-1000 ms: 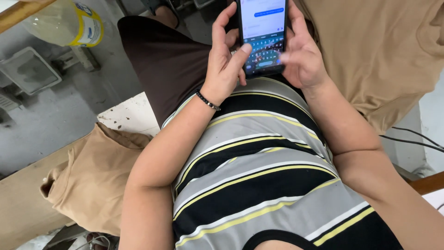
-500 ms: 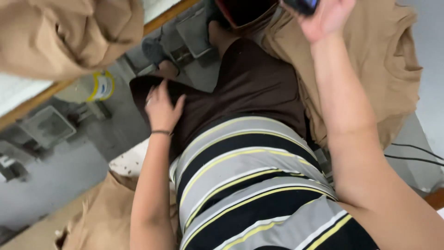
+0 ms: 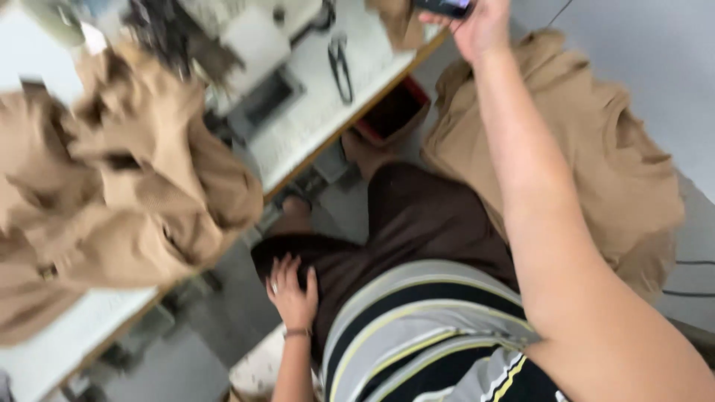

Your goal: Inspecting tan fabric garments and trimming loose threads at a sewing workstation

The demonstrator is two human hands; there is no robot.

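Right hand (image 3: 480,26) with phone (image 3: 445,7) above table (image 3: 313,123)

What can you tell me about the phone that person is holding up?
The phone is a dark, flat slab, only partly in view at the top edge of the picture. The right hand grips it from below, arm stretched out over the white table's edge. Its screen cannot be made out; the picture is blurred.
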